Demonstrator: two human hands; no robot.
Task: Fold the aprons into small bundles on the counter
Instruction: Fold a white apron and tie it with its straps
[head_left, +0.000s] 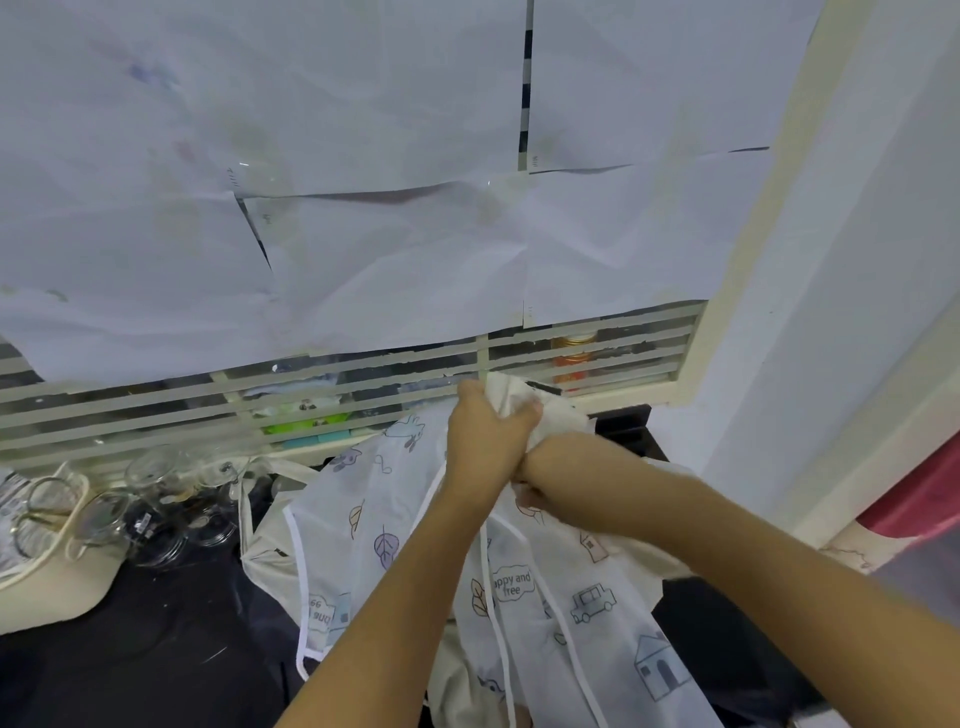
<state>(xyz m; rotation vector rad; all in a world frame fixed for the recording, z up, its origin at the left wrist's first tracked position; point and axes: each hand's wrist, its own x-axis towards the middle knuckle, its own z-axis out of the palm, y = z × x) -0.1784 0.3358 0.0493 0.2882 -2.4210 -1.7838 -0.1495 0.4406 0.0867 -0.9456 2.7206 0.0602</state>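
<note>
**A:** Closest in, the printed apron (597, 623) runs off the bottom edge, so its lower hem is cut off. White ties trail down over the house and car prints.

**B:** It's draped on the dark bench (156, 654), and its upper end is lifted. A cream apron (267, 545) peeks out from under it on the left.

**A:** Both forearms cross above it. The left hand (485, 436) is up top, fingers clenched on a wad of cream cloth (519, 397).

**B:** The right hand (532, 480) is tucked behind the left wrist. A fingertip or two shows against the fabric, but I can't tell whether it's grasping anything.

**A:** Left of the aprons, glass jars (156, 499) crowd the bench, just beside a cream heap (57, 587) that the frame edge cuts off.

**B:** There's open dark bench in front of those jars, lower left. On the right the bench ends near the white wall (857, 260), and something red (924, 499) sits at the frame edge, too cropped to name.

**A:** Farther back, slatted louvres (363, 379) break up the view, so the things behind them are hard to make out. Creased white paper sheets (363, 234) cover everything above.
</note>
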